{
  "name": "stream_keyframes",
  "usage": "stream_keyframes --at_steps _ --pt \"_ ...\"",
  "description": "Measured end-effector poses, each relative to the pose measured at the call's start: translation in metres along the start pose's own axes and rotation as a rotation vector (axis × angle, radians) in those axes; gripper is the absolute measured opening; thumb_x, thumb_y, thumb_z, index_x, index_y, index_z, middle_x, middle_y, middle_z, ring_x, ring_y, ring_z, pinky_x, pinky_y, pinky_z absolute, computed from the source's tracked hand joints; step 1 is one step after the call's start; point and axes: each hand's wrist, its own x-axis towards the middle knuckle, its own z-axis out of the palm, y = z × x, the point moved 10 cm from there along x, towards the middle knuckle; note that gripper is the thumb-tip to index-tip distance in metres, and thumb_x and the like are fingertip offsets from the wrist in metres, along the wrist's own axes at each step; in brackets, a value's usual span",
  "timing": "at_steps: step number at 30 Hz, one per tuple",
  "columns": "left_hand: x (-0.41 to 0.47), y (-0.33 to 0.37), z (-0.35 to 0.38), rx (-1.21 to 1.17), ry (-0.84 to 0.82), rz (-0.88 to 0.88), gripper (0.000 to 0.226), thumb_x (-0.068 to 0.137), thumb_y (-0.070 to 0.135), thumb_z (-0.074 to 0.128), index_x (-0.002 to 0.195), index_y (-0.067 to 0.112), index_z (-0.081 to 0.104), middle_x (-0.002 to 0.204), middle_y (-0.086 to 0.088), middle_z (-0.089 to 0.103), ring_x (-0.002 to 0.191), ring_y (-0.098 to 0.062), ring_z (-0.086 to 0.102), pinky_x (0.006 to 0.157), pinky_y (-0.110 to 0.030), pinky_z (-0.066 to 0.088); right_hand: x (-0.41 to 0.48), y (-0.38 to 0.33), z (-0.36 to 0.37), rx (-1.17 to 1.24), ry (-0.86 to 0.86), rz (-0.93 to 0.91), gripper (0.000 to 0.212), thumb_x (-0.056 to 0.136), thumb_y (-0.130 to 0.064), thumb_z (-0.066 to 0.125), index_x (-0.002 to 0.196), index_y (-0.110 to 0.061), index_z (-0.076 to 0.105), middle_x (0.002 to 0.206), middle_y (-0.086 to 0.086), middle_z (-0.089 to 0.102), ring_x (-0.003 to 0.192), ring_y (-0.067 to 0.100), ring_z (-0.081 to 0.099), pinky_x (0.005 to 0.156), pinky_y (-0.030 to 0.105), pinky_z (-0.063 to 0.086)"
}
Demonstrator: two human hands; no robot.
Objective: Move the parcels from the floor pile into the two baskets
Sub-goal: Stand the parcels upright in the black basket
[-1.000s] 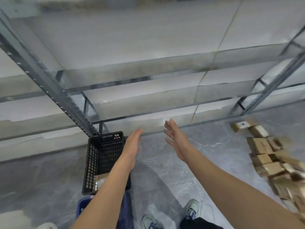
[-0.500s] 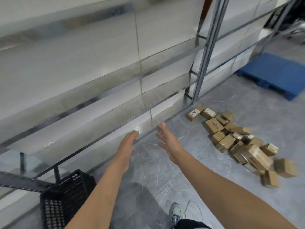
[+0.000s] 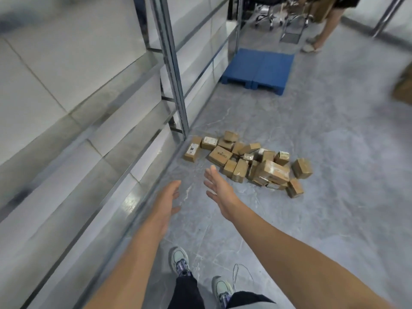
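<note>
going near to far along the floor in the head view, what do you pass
shoes → left hand and right hand, side by side, both with straight fingers and holding nothing → parcel pile → blue pallet → another person's feet

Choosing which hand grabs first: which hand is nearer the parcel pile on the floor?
Right. The right hand, open, reaches ahead toward the parcel pile; the left hand is farther back, beside the shelving.

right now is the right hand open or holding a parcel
Open: the right hand shows straight fingers and holds nothing.
</note>
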Motion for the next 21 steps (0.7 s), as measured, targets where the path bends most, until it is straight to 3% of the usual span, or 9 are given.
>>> stream_keyframes --at_steps 6,10,21 --pt "0.07 0.025 0.043 0.037 -0.135 -0.02 0.049 0.103 0.046 0.056 0.146 0.022 0.054 0.145 0.003 0.055 0.13 -0.015 0.054 0.094 -0.041 0.048 0.048 -0.015 -0.041 0.046 0.159 0.01 0.072 0.105 -0.065 0.033 0.163 -0.02 0.033 0.167 -0.004 0.034 0.151 0.018 0.037 0.126 0.045 0.029" --pt "0.131 0.046 0.053 0.071 -0.213 -0.019 0.051 0.103 0.047 0.055 0.148 0.022 0.052 0.146 0.002 0.053 0.13 -0.017 0.052 0.108 -0.048 0.047 0.092 -0.026 -0.043 0.049 0.236 0.027 0.076 0.103 -0.069 0.032 0.163 -0.023 0.031 0.169 -0.005 0.031 0.152 0.018 0.034 0.126 0.044 0.027" --pt "0.255 0.091 0.051 0.131 -0.293 -0.113 0.05 0.103 0.047 0.054 0.145 0.022 0.055 0.146 0.0 0.056 0.131 -0.018 0.053 0.106 -0.045 0.047 0.19 -0.06 -0.033 0.114 0.349 0.067 0.077 0.102 -0.069 0.032 0.164 -0.022 0.03 0.169 -0.004 0.031 0.153 0.019 0.034 0.126 0.044 0.026"
